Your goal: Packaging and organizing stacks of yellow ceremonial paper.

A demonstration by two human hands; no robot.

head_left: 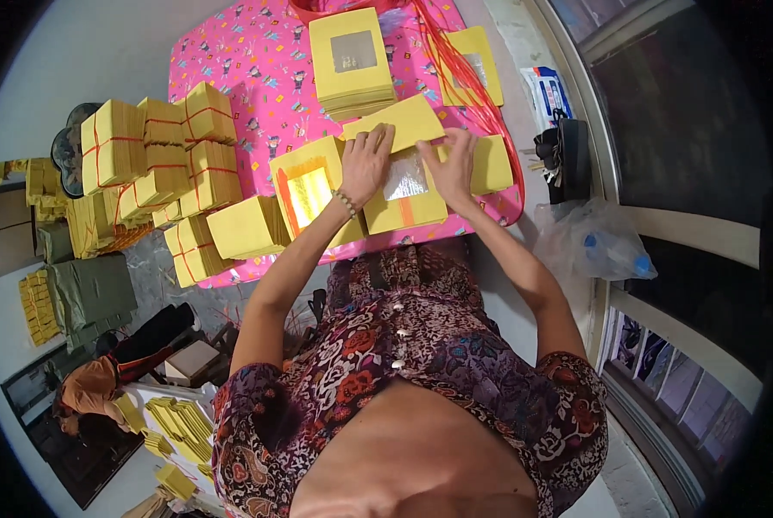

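Observation:
My left hand [367,160] lies over a yellow paper sheet [401,123], its fingers outstretched and pressing on the near edge. At the sheet's right end my right hand [455,164] has thumb and fingers apart, close to the paper. Below and between the hands is a paper with a silver square [406,178] and an orange stripe. Left of it sits a yellow stack with a shiny gold square [309,194] bordered in orange, partly behind my left wrist. A plain yellow stack [490,164] stands beside my right hand.
A tall yellow stack with a silver square [353,52] stands farther back on the pink patterned table [265,78]. Red strings [477,78] hang along the right. Tied yellow bundles [113,147] crowd the left. A plastic bag [598,242] is at right; another person [93,384] sits lower left.

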